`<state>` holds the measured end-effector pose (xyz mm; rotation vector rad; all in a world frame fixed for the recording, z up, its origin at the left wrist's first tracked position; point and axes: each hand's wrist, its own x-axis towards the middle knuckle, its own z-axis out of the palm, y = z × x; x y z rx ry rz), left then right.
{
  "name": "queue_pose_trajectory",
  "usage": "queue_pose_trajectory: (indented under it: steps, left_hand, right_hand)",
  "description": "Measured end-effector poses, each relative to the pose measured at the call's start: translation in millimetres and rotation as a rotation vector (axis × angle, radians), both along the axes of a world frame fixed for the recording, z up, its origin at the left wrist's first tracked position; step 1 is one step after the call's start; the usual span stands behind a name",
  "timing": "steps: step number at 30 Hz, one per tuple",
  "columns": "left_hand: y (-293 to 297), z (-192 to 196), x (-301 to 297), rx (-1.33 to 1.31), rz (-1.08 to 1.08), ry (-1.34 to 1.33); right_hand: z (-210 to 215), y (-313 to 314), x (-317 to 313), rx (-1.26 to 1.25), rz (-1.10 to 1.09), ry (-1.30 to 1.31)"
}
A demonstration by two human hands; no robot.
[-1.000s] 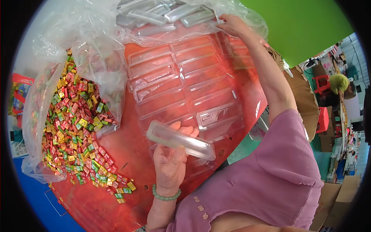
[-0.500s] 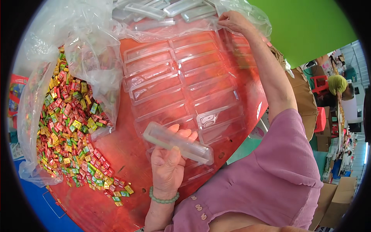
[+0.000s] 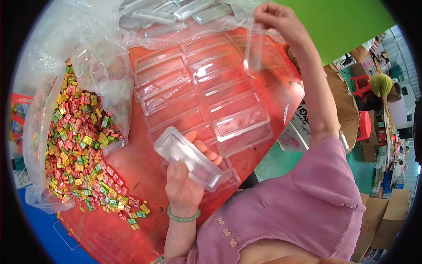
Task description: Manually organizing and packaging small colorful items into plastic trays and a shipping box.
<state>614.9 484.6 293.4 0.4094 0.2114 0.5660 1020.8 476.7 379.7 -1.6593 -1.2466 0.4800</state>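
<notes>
My left hand (image 3: 183, 189), wearing a green bead bracelet, grips a long transparent plastic tray (image 3: 188, 159) that looks like a nested stack. It is held tilted above the near end of two columns of similar trays (image 3: 171, 104) laid out on the red table (image 3: 132, 240). At the far right of the table, my raised right hand (image 3: 278, 21) pinches the end of one thin transparent tray (image 3: 253, 52), which hangs upright from the fingers and is blurred. More loose trays (image 3: 154, 16) lie on plastic film beyond the laid-out columns.
A large open plastic bag (image 3: 99, 57) at the left spills small red, yellow and green wrapped sweets (image 3: 83, 149) onto the table. Cardboard boxes (image 3: 340, 110) stand right of my arm. A person in a yellow-green top (image 3: 381, 85) bends over farther off.
My right hand has lifted away from the plastic film, bringing a tray with it. My left hand has tipped its tray more steeply, and the view has shifted slightly.
</notes>
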Motion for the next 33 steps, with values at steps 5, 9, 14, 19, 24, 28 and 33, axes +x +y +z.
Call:
queue_pose_trajectory:
  steps: [5, 9, 14, 19, 24, 28, 33]
  left_hand:
    - [-7.2, 1.4, 6.0, 0.166, -0.04, 0.3]
    - [-19.9, 13.6, 18.7, 0.2, 0.028, 0.385]
    - [-29.2, 1.4, 18.2, 0.473, 0.047, 0.435]
    - [-33.7, 8.4, 20.2, 0.474, 0.007, 0.532]
    - [-26.0, 4.9, 16.0, 0.369, -0.122, 0.466]
    - [-22.7, 10.3, 14.8, 0.416, -0.162, 0.422]
    - [-19.0, 14.7, 12.3, 0.26, -0.272, 0.275]
  right_hand:
    - [-32.8, -40.2, -131.6, -0.099, 0.188, 0.271]
    - [-48.7, -63.6, -178.1, -0.087, 0.171, 0.366]
    - [-60.1, -86.8, -195.8, -0.044, 0.124, 0.391]
    - [-40.9, -105.7, -215.2, -0.092, -0.032, 0.235]
    - [-6.5, -132.7, -223.6, 0.203, 0.208, -0.564]
    - [7.0, -145.1, -240.1, -0.036, 0.576, -0.887]
    - [11.2, -143.7, -245.5, 0.016, 0.535, -0.919]
